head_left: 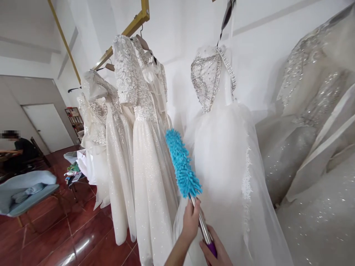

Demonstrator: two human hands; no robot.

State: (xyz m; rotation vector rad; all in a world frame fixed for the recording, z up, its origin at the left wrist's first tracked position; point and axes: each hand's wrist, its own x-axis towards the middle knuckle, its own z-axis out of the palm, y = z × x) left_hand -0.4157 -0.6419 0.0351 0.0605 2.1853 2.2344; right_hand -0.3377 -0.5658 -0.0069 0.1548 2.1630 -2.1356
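A blue microfiber duster (183, 164) with a silver metal rod and a purple handle points up and to the left in front of the dresses. My left hand (191, 218) is wrapped round the rod just below the blue head. Lower down, my right hand (216, 249) grips the duster near its purple handle. Behind the duster hang a white tulle gown (222, 147) with a beaded bodice and, to its left, a sparkly long gown (149, 155) with lace sleeves.
More gowns (113, 129) hang from a gold rail (131, 27) at the left, others (299, 147) at the right. A blue armchair (33, 192) stands on the red tiled floor (85, 236). A person (23, 147) sits at the far left.
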